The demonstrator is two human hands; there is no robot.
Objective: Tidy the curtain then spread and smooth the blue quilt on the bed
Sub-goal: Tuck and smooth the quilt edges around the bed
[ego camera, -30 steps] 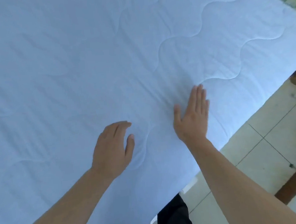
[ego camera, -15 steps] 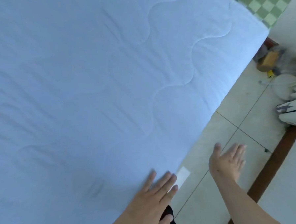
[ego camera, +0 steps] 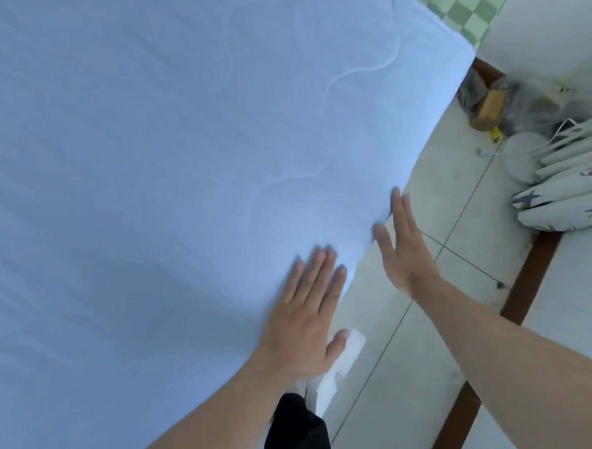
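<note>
Your left hand (ego camera: 306, 323) lies flat, fingers spread, on the blue quilt (ego camera: 183, 196) at the bed's near edge; your right hand (ego camera: 404, 249), open, presses its side. Quilt looks spread, nearly smooth; curtain (ego camera: 567, 193) hangs bunched at right.

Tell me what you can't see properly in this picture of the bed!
- The bed under the blue quilt: covered completely in the head view.
- Left hand: fingertips smeared by motion blur.
- Right hand: only its edge shows against the quilt's side, so contact is unclear.
- Clutter by the wall: blurry and too small to name.
- Patterned fabric: cut off by the right edge.
</note>
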